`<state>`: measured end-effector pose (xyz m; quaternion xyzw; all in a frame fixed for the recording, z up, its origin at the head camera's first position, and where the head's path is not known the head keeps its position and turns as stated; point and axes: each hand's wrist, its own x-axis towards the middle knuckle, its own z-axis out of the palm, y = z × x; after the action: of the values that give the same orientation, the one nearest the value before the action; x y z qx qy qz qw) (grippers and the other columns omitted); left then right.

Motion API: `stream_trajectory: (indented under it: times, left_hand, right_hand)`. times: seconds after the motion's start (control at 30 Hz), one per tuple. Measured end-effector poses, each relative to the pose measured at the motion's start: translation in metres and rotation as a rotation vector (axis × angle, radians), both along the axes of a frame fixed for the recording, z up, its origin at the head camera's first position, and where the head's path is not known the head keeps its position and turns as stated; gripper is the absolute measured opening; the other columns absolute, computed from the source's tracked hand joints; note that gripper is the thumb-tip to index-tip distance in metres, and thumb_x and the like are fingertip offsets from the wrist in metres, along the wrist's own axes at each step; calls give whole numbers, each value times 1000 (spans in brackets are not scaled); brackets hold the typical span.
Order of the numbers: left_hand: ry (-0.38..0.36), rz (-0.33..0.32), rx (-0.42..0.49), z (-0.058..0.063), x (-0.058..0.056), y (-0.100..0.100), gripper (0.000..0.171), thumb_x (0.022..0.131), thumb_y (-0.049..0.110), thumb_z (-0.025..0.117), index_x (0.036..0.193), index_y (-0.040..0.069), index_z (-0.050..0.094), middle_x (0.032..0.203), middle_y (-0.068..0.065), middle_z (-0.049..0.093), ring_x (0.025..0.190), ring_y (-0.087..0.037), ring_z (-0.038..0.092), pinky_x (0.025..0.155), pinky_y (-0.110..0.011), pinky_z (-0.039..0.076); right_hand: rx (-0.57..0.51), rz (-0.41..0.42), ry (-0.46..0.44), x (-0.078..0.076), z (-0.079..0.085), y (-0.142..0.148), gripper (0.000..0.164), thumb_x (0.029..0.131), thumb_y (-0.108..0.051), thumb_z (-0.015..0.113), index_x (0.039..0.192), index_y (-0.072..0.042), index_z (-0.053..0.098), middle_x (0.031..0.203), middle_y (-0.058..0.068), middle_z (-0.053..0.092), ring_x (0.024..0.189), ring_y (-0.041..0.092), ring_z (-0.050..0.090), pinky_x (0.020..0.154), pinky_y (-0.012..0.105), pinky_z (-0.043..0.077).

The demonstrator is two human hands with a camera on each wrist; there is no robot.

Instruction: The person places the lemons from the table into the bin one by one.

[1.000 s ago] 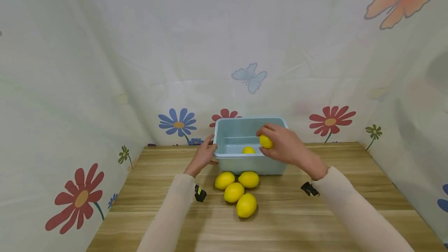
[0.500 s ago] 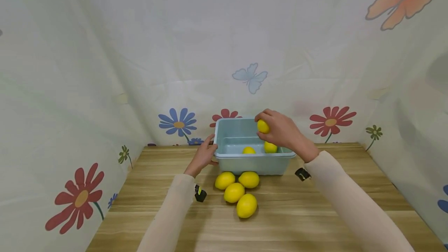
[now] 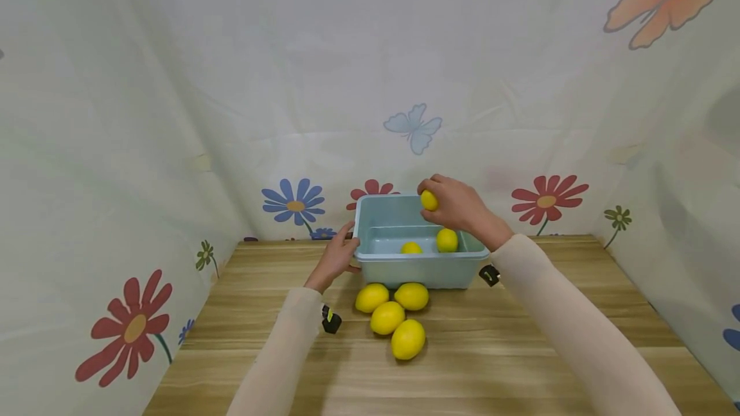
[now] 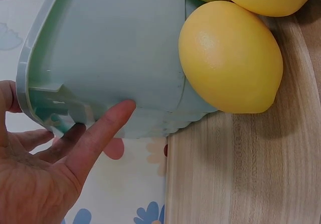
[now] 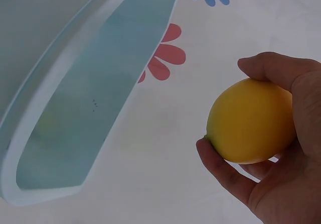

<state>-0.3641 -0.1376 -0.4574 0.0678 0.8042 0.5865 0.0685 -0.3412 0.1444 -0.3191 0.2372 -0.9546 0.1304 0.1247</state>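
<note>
Yellow oval lemon (image 3: 429, 200), gripped by right hand (image 3: 457, 203), has been raised; pale-blue rectangular plastic bin (image 3: 416, 273) is held by left hand (image 3: 334, 255), two lemons (image 3: 447, 241) remaining inside.

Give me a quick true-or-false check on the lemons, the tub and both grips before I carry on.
1. The right grip holds a lemon. True.
2. Only three lemons lie on the table. False: four lemons lie on the table, in front of the tub.
3. Two lemons show inside the tub. True.
4. The left grip is well away from the tub. False: the left grip is on the tub's left end.
5. A pale blue butterfly is printed on the backdrop beyond the tub. True.
6. The held lemon is touching the tub. False: the right wrist view shows a gap between them.
</note>
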Motion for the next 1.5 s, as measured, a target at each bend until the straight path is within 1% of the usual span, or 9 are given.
stream_trajectory:
  times: [0.27,0.53,0.77,0.97,1.17,1.33,1.5]
  left_hand:
    - [2,2,-3,0,0,0,63,100,33,44,157,22,21,153,-19,37,125,-40,53,73,-50,61]
    - [17,-3,9,-1,-3,0,60,100,33,45,156,25,25,152,-19,38,125,-42,53,71,-49,61]
    - [9,5,8,-1,-2,1,61,100,34,45,156,24,24,152,-19,38,122,-39,55,71,-50,61]
    - [-5,9,0,-3,0,0,61,100,32,45,156,25,24,151,-16,40,123,-38,55,73,-50,61]
    - [5,13,0,-2,-2,1,61,99,33,45,156,25,25,150,-16,41,122,-37,56,68,-46,62]
    - [7,9,0,-1,-2,1,61,99,33,45,157,24,24,151,-17,40,123,-38,55,68,-47,62]
    - [10,4,4,-2,-2,0,61,99,33,45,156,24,24,152,-19,38,124,-38,54,68,-46,62]
  right_hand:
    - [11,-25,-46,-13,0,-3,41,86,-27,71,124,-14,62,118,7,62,93,25,58,84,39,56]
    - [33,-64,-83,-26,7,-6,41,85,-27,70,123,-15,62,117,8,63,95,26,57,87,41,55]
    - [50,-72,-147,-35,13,-8,44,85,-28,72,126,-15,61,118,8,62,100,27,56,93,44,54]
    - [59,-77,-224,-41,9,-7,47,86,-29,72,129,-15,58,123,9,62,105,28,55,96,45,52]
    - [54,-74,-274,-49,7,-6,47,86,-27,73,129,-15,57,123,8,62,104,28,55,97,43,52]
    - [34,-82,-319,-55,6,-8,47,85,-26,73,129,-17,57,122,6,62,102,26,56,98,42,53]
    - [29,-108,-381,-63,1,-11,49,85,-24,73,131,-19,55,126,7,61,105,28,56,99,46,53]
